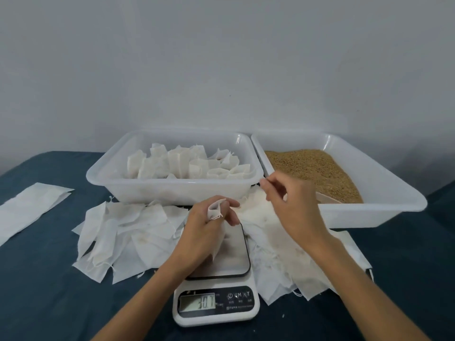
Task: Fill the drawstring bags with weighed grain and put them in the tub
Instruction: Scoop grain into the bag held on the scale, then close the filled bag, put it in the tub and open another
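Note:
My left hand (206,232) grips the gathered neck of a white drawstring bag (216,210) over the steel platform of a kitchen scale (231,254), whose display (197,302) shows digits. My right hand (290,205) is raised to the right of it and pinches what looks like a thin string near the corner of the left tub. That left white tub (103,175) holds several filled white bags (187,163). The right white tub (384,183) holds brown grain (312,168).
Loose empty white bags lie in a pile left of the scale (123,239) and another pile to its right (283,262). A flat white strip of bags (29,207) lies at the far left on the dark blue cloth (49,303). A pale scoop (327,198) rests in the grain.

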A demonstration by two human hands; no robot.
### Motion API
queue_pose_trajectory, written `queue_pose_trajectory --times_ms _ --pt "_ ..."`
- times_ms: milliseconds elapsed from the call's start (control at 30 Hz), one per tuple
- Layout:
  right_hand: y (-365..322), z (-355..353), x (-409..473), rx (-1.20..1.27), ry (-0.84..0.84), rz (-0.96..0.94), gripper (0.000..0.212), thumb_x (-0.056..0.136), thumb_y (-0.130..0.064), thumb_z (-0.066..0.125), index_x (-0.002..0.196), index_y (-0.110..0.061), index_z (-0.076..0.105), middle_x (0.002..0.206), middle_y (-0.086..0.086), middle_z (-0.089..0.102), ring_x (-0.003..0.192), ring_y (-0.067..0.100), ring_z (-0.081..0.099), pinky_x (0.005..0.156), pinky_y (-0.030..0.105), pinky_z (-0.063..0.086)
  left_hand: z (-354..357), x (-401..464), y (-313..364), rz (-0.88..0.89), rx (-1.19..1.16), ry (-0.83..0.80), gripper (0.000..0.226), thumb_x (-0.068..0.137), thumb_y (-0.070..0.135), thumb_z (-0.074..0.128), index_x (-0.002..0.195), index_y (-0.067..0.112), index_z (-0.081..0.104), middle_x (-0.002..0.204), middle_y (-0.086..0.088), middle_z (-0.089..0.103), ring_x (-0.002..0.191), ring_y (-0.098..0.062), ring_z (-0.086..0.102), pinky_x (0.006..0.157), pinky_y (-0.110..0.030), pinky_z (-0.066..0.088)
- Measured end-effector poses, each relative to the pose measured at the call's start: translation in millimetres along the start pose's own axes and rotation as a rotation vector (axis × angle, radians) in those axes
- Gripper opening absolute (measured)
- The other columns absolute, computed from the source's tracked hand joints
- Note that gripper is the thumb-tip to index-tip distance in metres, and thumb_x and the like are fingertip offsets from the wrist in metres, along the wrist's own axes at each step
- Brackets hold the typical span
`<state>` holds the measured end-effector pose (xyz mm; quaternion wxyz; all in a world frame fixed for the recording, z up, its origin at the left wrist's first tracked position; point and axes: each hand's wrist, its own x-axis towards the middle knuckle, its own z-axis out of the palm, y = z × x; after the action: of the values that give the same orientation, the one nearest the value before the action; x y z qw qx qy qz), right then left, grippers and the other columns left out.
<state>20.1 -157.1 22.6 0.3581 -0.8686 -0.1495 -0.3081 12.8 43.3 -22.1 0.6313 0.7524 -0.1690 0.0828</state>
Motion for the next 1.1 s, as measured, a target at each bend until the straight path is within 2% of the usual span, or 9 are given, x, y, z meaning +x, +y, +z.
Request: queue_pose_trajectory --times_ms 267,467,567,667,767,867,967,1033,1100 --pt "4 23 -25 0.258 0.031 -0.057 0.026 0.103 -0.037 0.056 0.087 -0.02 0.067 0.055 -0.008 0.056 0.053 0.012 0.059 0.056 0.015 0.043 -24 61 37 0.014 -0.095 0.23 0.039 0.115 0.02 0.036 0.099 0.012 0.071 0.08 -0.002 0.074 0.078 -0.012 0.07 0.055 -0.014 0.049" --pt "14 15 -19 0.293 0.109 0.021 0.024 0.103 -0.028 0.059 0.081 -0.021 0.065 0.056 -0.005 0.057 0.053 0.014 0.057 0.054 0.011 0.038 -17 174 49 -0.05 0.148 0.354 0.034 0.107 0.011 0.041 0.1 0.012 0.074 0.098 -0.007 0.068 0.083 -0.023 0.06 0.059 -0.031 0.051" --pt "19 9 -16 0.308 0.16 0.035 0.025 0.103 -0.028 0.058 0.08 -0.019 0.065 0.057 -0.006 0.058 0.054 0.015 0.058 0.053 0.014 0.04 -15 202 27 -0.153 0.461 0.281 0.033 0.105 0.011 0.048 0.104 0.002 0.079 0.102 -0.013 0.073 0.097 -0.032 0.064 0.082 -0.034 0.05" --pt "23 3 -13 0.321 0.217 0.037 0.026 0.103 -0.029 0.058 0.081 -0.018 0.067 0.056 -0.007 0.058 0.052 0.015 0.058 0.052 0.018 0.043 -22 197 5 -0.231 0.742 0.149 0.037 0.1 0.011 0.058 0.064 0.005 0.061 0.058 -0.007 0.041 0.063 -0.028 0.041 0.061 -0.033 0.033" --pt "24 1 -11 0.352 0.236 0.063 0.028 0.103 -0.032 0.056 0.082 -0.018 0.067 0.056 -0.006 0.059 0.051 0.015 0.058 0.05 0.019 0.043 -36 188 -4 -0.118 0.89 0.055 0.053 0.095 0.003 0.062 0.057 0.016 0.028 0.058 -0.004 0.02 0.056 -0.018 0.018 0.059 -0.034 0.021" --pt "26 -1 -10 0.388 0.255 0.087 0.027 0.103 -0.033 0.056 0.083 -0.018 0.067 0.058 -0.004 0.061 0.052 0.013 0.059 0.054 0.015 0.043 -44 175 -2 -0.118 0.922 0.032 0.046 0.091 0.001 0.059 0.056 0.013 0.033 0.057 -0.005 0.027 0.059 -0.021 0.027 0.056 -0.034 0.023" --pt "28 -4 -8 0.415 0.283 0.109 0.026 0.105 -0.03 0.055 0.086 -0.018 0.069 0.058 -0.003 0.062 0.053 0.013 0.061 0.058 0.022 0.05 -42 160 6 -0.131 1.043 0.051 0.016 0.096 0.006 0.059 0.087 0.005 0.072 0.088 -0.016 0.063 0.088 -0.035 0.058 0.075 -0.038 0.047" --pt "28 -7 -7 0.437 0.302 0.144 0.027 0.106 -0.03 0.053 0.087 -0.018 0.069 0.058 -0.003 0.063 0.054 0.012 0.062 0.058 0.024 0.05 -34 144 15 0.045 1.118 0.137 0.022 0.098 0.009 0.063 0.118 0.007 0.072 0.112 -0.015 0.065 0.107 -0.037 0.059 0.092 -0.046 0.046" --pt "27 -10 -7 0.495 0.321 0.183 0.029 0.107 -0.031 0.051 0.088 -0.017 0.068 0.058 0.0 0.063 0.053 0.009 0.059 0.055 0.023 0.046 -14 112 24 0.271 0.953 0.214 0.016 0.095 0.007 0.069 0.111 0.008 0.072 0.1 -0.009 0.065 0.09 -0.03 0.059 0.084 -0.045 0.047"
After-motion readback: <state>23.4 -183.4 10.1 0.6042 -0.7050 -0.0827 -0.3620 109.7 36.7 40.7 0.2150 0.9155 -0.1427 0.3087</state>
